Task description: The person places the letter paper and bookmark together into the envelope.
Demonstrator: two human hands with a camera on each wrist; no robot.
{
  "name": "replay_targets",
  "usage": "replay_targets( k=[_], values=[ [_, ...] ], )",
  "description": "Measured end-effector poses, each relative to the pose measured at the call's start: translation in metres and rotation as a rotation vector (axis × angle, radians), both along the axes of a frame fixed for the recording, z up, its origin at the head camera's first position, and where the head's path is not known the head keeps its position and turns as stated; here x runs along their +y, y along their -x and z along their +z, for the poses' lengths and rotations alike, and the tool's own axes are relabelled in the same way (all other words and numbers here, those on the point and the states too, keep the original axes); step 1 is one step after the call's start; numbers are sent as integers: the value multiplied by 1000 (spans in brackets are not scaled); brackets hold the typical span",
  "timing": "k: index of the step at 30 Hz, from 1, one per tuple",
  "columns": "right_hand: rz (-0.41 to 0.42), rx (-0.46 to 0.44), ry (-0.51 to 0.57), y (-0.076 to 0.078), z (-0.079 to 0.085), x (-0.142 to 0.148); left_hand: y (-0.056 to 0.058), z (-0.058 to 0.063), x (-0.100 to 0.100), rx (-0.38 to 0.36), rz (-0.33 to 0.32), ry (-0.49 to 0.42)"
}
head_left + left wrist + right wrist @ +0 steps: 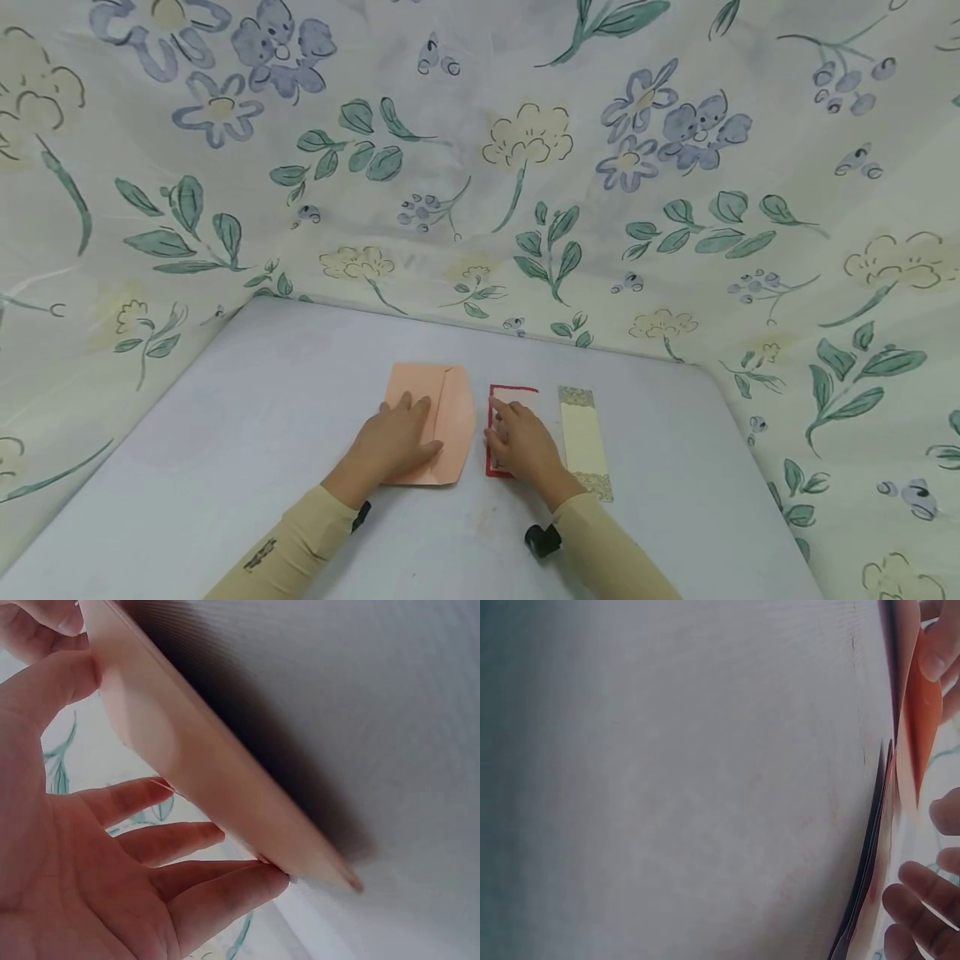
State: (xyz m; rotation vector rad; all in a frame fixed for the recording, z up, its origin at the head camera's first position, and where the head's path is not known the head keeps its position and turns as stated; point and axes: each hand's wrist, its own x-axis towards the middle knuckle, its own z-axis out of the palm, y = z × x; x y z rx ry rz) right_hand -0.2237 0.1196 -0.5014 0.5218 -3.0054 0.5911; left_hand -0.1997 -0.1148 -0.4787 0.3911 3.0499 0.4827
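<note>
A peach paper envelope (453, 417) with a flap on its right side lies in the middle of the table. My left hand (393, 437) rests across its left part with fingers spread, and in the left wrist view the fingertips touch the envelope's (210, 772) upper face. Just to the right lies a card with a red border (489, 450), partly hidden under my right hand (527, 446). In the right wrist view the loosely bent right fingers (922, 892) hover beside the thin stacked edge of the card (866, 900).
A cream paper strip (583, 437) with speckled bands at both ends lies right of the right hand. Everything sits on a white-covered table (247, 417), with floral cloth (450, 183) hanging behind and at the sides.
</note>
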Motion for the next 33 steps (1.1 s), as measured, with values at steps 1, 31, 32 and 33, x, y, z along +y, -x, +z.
replay_targets(
  k=[1, 31, 32, 33],
  values=[
    [-3, -5, -1, 0, 0, 0, 0, 0, 0, -1, 0, -1],
    [26, -3, -15, 3, 1, -13, -1, 4, 5, -13, 6, -47],
    [26, -3, -13, 3, 1, -13, -1, 4, 5, -13, 7, -49],
    [27, -3, -14, 3, 0, -13, -1, 4, 5, -14, 8, -54]
  ],
)
